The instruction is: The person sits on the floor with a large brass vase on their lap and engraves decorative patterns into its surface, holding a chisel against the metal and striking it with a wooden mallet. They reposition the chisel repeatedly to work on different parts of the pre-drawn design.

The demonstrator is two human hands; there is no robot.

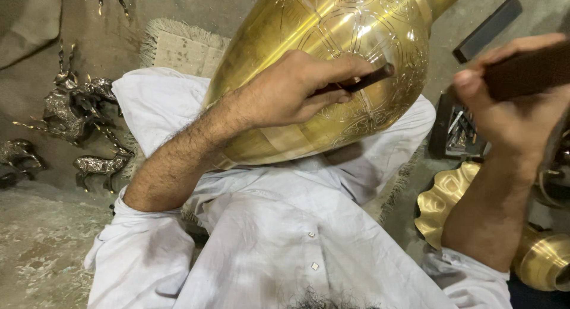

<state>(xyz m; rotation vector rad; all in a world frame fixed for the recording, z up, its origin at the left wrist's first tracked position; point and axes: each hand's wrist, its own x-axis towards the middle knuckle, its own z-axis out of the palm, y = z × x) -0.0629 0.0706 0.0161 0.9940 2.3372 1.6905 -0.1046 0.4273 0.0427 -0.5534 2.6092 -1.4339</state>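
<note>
A large brass vase (332, 30) with an engraved pattern lies tilted across my lap, its neck pointing up to the right. My left hand (297, 86) rests on the vase's belly and pinches a dark metal chisel (368, 80), whose tip touches the engraved surface. My right hand (504, 107) is raised at the right edge and grips the dark wooden handle of a hammer (528, 71). The hammer's head is out of view. I wear white clothing (267, 243).
Small dark metal animal figurines (77, 107) stand on the floor at left. A fringed mat (178, 48) lies behind the vase. At right are a box of tools (460, 134), a scalloped brass dish (442, 199) and a brass pipe-like piece (543, 258).
</note>
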